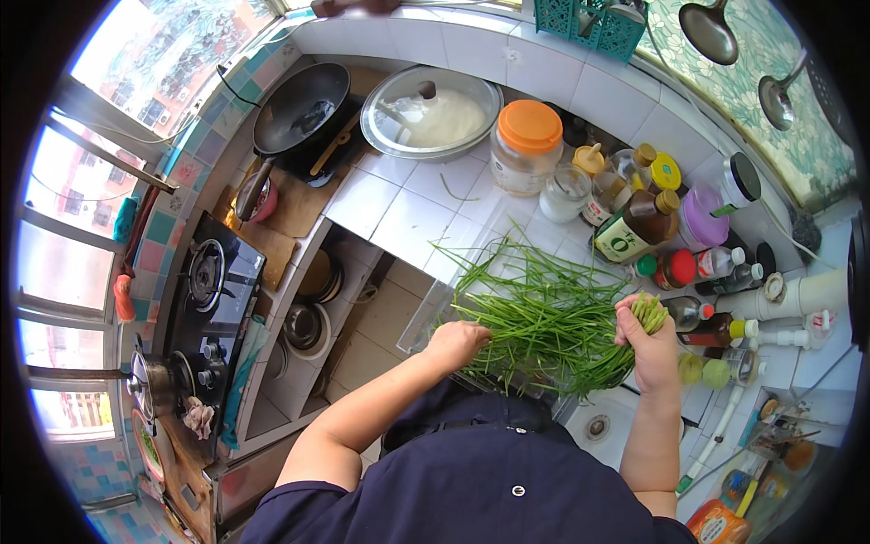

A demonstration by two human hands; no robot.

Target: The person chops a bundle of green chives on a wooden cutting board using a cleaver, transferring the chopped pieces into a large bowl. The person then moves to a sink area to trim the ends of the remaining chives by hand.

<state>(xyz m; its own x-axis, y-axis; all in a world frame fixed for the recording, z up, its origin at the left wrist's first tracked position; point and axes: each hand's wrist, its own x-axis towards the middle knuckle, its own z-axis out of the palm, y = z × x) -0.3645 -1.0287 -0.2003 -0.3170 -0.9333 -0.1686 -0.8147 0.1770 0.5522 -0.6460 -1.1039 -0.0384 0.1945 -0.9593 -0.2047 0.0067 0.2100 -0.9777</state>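
A large loose bunch of garlic chives (pixel 544 313) spreads over a clear plastic tray (pixel 419 317) in front of my body. My right hand (pixel 648 340) is closed round its pale stem ends, which poke up above the fist. The long green leaves fan out to the left from there. At the left side of the bunch, my left hand (pixel 458 346) is closed with its fingertips among the leaf tips. What exactly those fingers pinch is hidden.
Behind stand an orange-lidded jar (pixel 526 145), a dark sauce bottle (pixel 639 227) and several other bottles. A lidded glass-topped pan (pixel 431 113) and a black wok (pixel 304 109) sit at the back left. A gas stove (pixel 213 299) is far left; a sink (pixel 603 426) lies below the chives.
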